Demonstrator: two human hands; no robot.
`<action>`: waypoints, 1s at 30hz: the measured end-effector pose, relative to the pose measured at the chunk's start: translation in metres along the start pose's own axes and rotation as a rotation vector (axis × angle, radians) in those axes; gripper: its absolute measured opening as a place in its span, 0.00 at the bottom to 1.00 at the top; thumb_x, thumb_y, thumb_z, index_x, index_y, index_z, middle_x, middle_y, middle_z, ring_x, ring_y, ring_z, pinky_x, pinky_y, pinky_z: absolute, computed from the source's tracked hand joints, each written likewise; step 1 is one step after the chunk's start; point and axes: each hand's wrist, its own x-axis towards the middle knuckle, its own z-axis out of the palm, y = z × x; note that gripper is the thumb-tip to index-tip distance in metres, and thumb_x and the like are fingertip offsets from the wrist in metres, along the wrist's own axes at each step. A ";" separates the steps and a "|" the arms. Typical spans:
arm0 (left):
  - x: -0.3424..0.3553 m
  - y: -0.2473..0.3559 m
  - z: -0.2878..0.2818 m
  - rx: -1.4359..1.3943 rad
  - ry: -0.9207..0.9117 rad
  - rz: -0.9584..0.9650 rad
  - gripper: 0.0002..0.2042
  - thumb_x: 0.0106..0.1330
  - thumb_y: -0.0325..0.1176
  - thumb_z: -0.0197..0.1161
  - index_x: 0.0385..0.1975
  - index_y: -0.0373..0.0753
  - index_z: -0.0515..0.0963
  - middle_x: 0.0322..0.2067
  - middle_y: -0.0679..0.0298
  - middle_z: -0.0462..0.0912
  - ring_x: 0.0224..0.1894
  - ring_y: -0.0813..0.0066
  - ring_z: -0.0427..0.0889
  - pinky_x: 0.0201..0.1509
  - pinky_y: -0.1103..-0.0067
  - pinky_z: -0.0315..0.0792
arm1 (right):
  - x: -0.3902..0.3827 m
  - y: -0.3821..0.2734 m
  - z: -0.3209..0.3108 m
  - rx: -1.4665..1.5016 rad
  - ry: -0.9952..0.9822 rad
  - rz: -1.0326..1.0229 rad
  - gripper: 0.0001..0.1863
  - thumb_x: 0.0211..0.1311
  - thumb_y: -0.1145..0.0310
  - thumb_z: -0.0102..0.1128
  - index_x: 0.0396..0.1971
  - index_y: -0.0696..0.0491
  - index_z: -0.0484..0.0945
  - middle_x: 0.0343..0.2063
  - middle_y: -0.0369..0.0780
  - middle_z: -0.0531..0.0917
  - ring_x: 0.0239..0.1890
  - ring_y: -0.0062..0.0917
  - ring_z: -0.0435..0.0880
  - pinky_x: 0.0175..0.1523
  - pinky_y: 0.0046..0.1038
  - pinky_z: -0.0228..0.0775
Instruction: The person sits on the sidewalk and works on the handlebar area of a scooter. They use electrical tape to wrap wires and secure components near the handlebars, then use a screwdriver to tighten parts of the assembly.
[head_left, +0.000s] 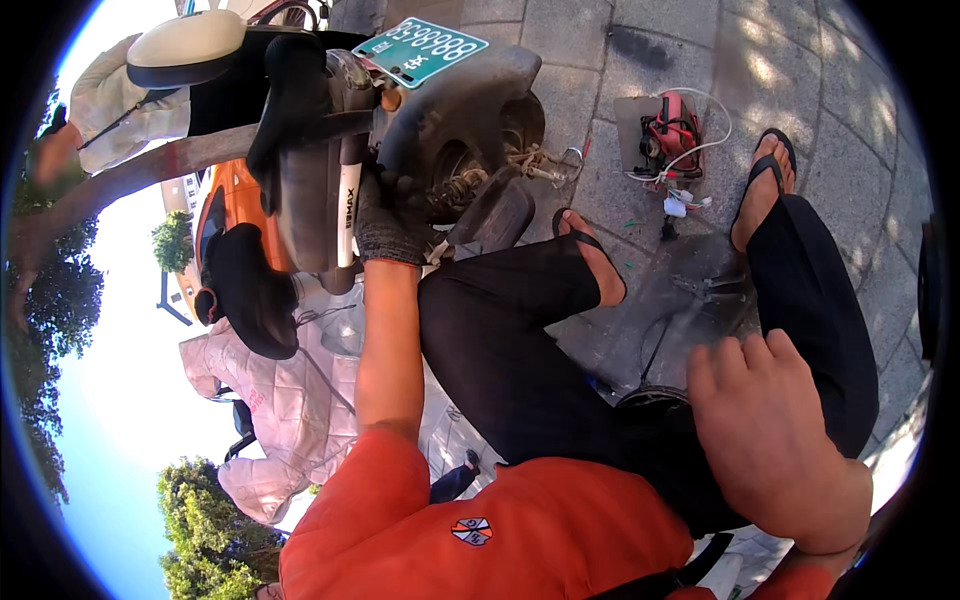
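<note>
Head view: L hand (390, 222), gloved, at scooter (312, 205); bodywork immed. L of fingers, long axis approx. in line w/ L forearm (392, 330), green plate (422, 52) end beyond fingertips. L fingers partly hidden, grip: can't tell. R hand (765, 425), bare, well apart from scooter; L nearer. R fingers curled, undersides hidden, can't tell if holding anything. Red device (672, 132) w/ white cable: beyond R fingers, well apart.

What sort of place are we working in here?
It looks outdoors, probably a pavement or roadside: grey rectangular stone paving slabs cover the ground, a dusty black scooter stands there, and leafy green trees show against a bright sky.
</note>
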 end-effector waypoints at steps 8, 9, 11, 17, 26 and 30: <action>-0.005 0.016 -0.021 -0.093 -0.387 -0.070 0.08 0.74 0.40 0.57 0.45 0.53 0.83 0.35 0.73 0.84 0.35 0.77 0.86 0.28 0.77 0.76 | -0.034 -0.002 0.057 0.275 0.009 0.036 0.23 0.55 0.71 0.68 0.52 0.62 0.77 0.41 0.48 0.80 0.42 0.36 0.79 0.53 0.37 0.68; -0.005 0.014 -0.024 -0.088 -0.471 -0.029 0.09 0.72 0.39 0.58 0.46 0.52 0.83 0.39 0.69 0.85 0.37 0.77 0.86 0.30 0.77 0.76 | -0.036 -0.001 0.061 0.285 0.013 0.046 0.24 0.55 0.71 0.68 0.52 0.62 0.77 0.41 0.48 0.80 0.43 0.37 0.79 0.53 0.37 0.68; -0.012 0.010 -0.017 -0.037 -0.450 0.012 0.10 0.72 0.39 0.58 0.47 0.53 0.83 0.40 0.67 0.85 0.37 0.77 0.85 0.31 0.77 0.76 | -0.038 -0.003 0.068 0.297 0.030 0.079 0.24 0.54 0.72 0.68 0.52 0.62 0.77 0.42 0.48 0.80 0.43 0.37 0.79 0.53 0.38 0.69; -0.012 0.016 -0.022 0.017 -0.465 -0.054 0.10 0.71 0.38 0.55 0.46 0.52 0.82 0.41 0.64 0.85 0.37 0.76 0.84 0.34 0.76 0.77 | -0.052 0.004 0.088 0.306 0.057 0.122 0.26 0.52 0.75 0.69 0.53 0.62 0.75 0.43 0.49 0.79 0.45 0.39 0.80 0.54 0.40 0.71; -0.012 0.013 -0.018 0.167 -0.320 -0.024 0.07 0.73 0.43 0.56 0.43 0.53 0.79 0.29 0.70 0.81 0.29 0.78 0.80 0.30 0.79 0.75 | -0.066 0.011 0.099 0.337 0.074 0.163 0.29 0.50 0.78 0.70 0.54 0.61 0.73 0.45 0.50 0.78 0.48 0.43 0.81 0.55 0.43 0.73; -0.015 0.007 -0.010 0.109 -0.173 0.085 0.06 0.74 0.44 0.57 0.40 0.54 0.79 0.24 0.73 0.77 0.24 0.82 0.77 0.27 0.83 0.73 | -0.067 0.013 0.100 0.333 0.092 0.189 0.30 0.48 0.80 0.71 0.55 0.60 0.73 0.45 0.49 0.78 0.47 0.42 0.81 0.54 0.43 0.74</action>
